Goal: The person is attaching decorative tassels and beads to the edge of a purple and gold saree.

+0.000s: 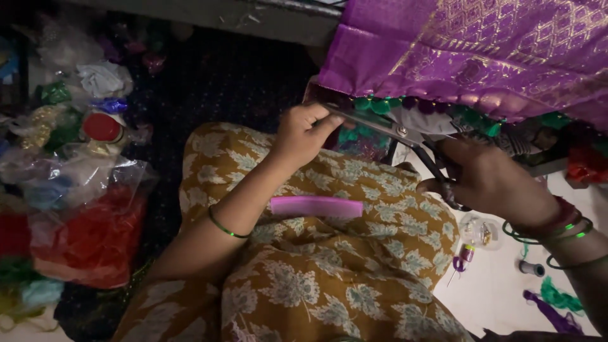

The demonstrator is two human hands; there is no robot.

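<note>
My right hand [491,180] grips the black handles of a pair of scissors [394,130], whose silver blades point left under the edge of a purple and gold patterned fabric [481,50]. Green and purple tassels [380,104] line that edge. My left hand [303,134] is closed at the blade tips, pinching something at the fabric's corner; what it pinches is too small to tell. A pink comb [316,206] lies on my lap, which is covered by mustard floral cloth [329,272]. Green bangles ring both wrists.
Plastic bags of red, green and blue thread [82,221] pile up at the left, with a red-lidded jar [102,126] among them. At the right, on a white surface [500,297], lie small thread spools, a little clear bag and purple and green thread scraps.
</note>
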